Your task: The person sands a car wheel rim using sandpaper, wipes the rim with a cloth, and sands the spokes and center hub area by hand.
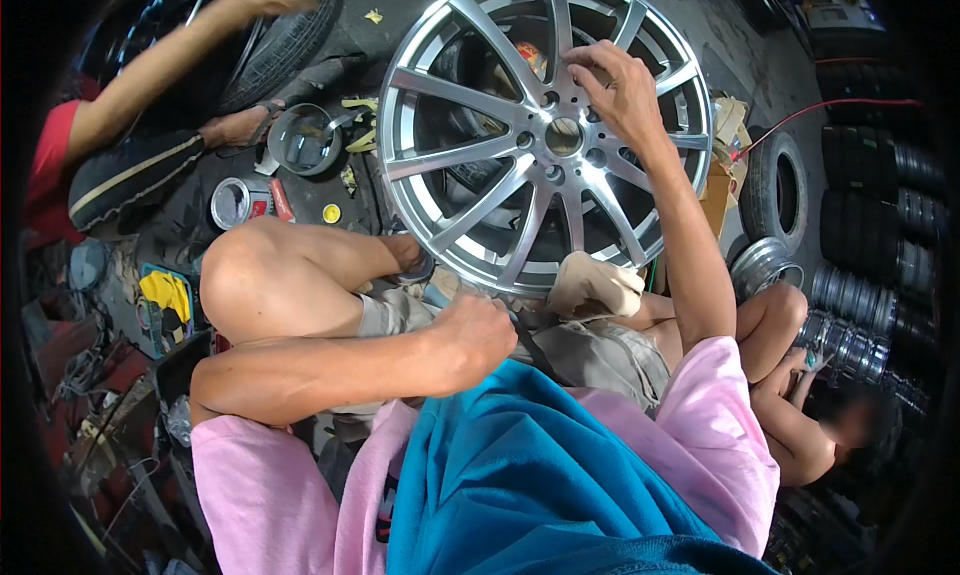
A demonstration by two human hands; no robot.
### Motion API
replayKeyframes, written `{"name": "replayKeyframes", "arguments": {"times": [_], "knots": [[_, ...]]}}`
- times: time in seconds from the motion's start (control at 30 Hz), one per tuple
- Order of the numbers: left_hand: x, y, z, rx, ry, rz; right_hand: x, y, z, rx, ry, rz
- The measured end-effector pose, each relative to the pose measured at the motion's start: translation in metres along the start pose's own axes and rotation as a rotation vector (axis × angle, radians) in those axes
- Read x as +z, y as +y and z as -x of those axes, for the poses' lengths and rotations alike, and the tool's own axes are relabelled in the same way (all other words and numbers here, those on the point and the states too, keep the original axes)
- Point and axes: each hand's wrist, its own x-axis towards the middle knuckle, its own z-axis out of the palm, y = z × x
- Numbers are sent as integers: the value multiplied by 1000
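A silver multi-spoke alloy wheel rim [520,190] stands in front of me, tilted, between my knees. My right hand [615,90] reaches over its upper right part, fingers apart and fingertips resting on a spoke near the hub. My left hand [470,340] is closed in a fist above my lap, just below the rim's lower edge. What that fist holds, if anything, is hidden. A beige cloth [590,285] lies against the rim's lower edge.
At upper left another person's arm [165,65] extends near a tyre [290,55]. A bowl [305,140] and an open can [238,203] stand left of the rim. To the right are a tyre [775,190], a bare steel wheel [765,267] and another person [800,425].
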Motion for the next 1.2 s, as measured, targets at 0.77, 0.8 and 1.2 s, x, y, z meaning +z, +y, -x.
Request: {"name": "replayKeyframes", "arguments": {"times": [0.77,0.8,1.2], "knots": [[2,-5,-1,16,-34,32,53,-27,56,418,281,-215],[2,-5,-1,17,-34,31,60,-28,57,457,333,-324],[24,-12,0,92,282,121,99,-56,57,792,560,-977]]}}
